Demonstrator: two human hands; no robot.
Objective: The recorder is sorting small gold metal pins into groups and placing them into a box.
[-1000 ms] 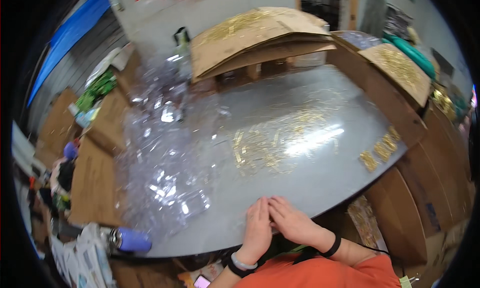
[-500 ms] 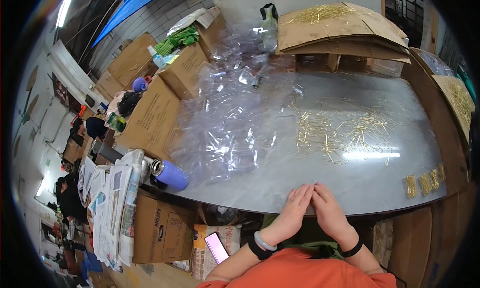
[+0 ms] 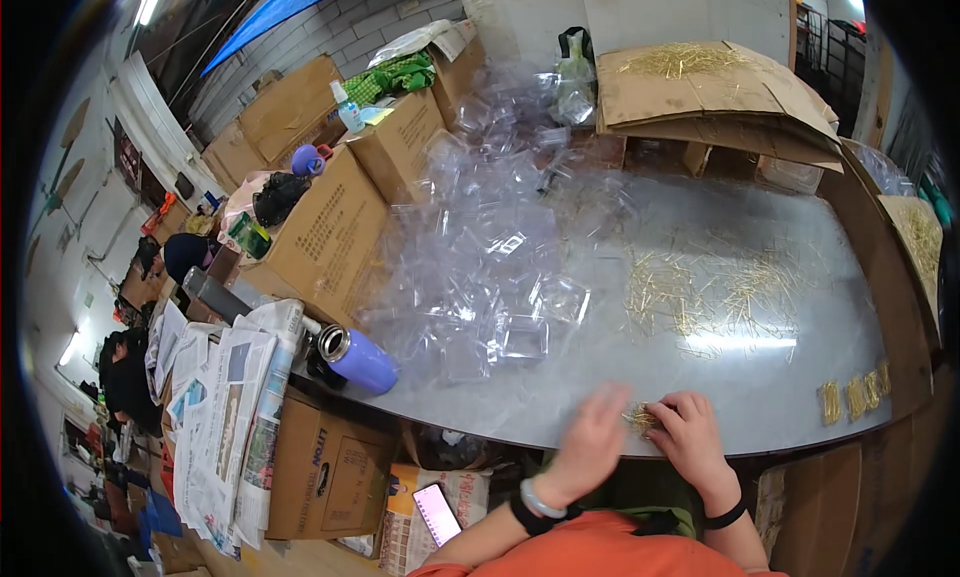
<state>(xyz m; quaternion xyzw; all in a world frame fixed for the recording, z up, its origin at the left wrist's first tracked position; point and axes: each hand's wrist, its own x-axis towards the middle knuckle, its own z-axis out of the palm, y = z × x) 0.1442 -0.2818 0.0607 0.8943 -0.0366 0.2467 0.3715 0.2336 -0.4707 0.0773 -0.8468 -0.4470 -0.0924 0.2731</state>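
Grey table [image 3: 790,409] before us. At its six o'clock the right hand [image 3: 690,439] grips one gold bundle [image 3: 638,416]; the left hand [image 3: 594,442] beside it is blurred, so we cannot tell its grip. We judge a slack pinch could spill it off the edge. From it we count four piles [image 3: 856,398] at three o'clock, one flask [image 3: 366,365] at nine; loose wires [image 3: 664,289] at one and clear boxes [image 3: 500,267] toward eleven overlap beyond counting.

Small gold wire bundle [image 3: 638,417], partly covered, at gray table [image 3: 780,412]'s near edge. Thin loose gold wires [image 3: 740,295] scattered mid-table. Tidy gold bundles [image 3: 856,397] in row, table's right end.
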